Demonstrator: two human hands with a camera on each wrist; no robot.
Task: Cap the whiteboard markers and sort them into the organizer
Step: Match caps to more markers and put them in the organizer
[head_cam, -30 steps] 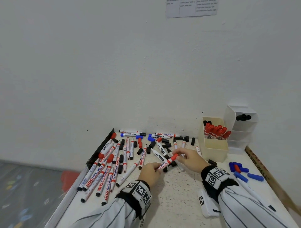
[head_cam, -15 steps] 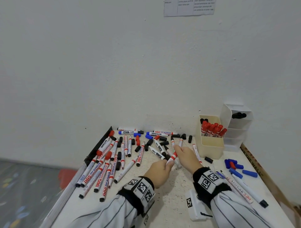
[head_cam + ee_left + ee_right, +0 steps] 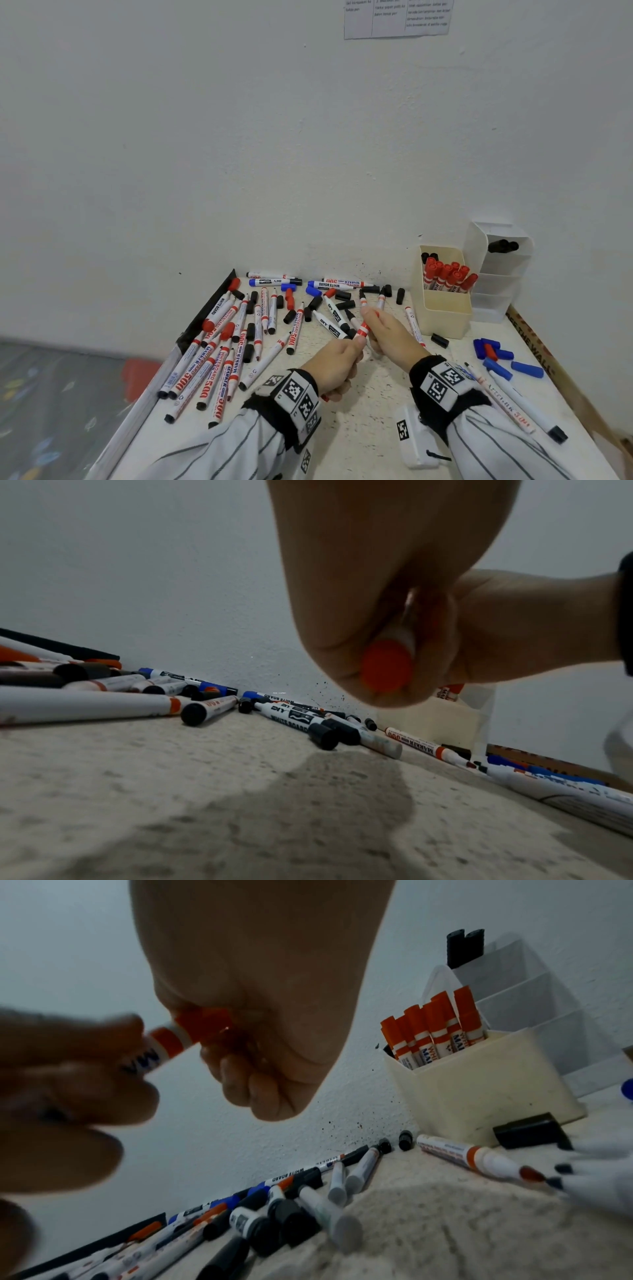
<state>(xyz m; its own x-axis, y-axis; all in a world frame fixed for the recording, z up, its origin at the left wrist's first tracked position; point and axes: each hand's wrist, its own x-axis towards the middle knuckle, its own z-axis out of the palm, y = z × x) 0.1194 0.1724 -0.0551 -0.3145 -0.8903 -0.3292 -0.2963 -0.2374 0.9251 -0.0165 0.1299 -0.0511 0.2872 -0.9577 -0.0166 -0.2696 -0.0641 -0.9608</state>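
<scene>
Table [image 3: 363, 404]: speckled white top set against a pale wall, strewn with markers and loose caps.
Organizer [image 3: 442, 310]: cream box at the far right by the wall, holding upright red-capped markers [image 3: 448, 274]; a clear tiered holder [image 3: 493, 274] stands just beside it with black markers in its top tier.
Marker pile [image 3: 219, 346]: many uncapped red markers lying side by side along the table's left edge, black caps scattered among them.
Blue caps [image 3: 496, 359]: small cluster on the right, near two long markers.
Left hand [image 3: 337, 366]: fingers curled round the barrel of the red marker [image 3: 362, 330], held above the table centre.
Right hand [image 3: 390, 334]: fingers pinching the red cap [image 3: 202, 1023] at that marker's tip.
</scene>
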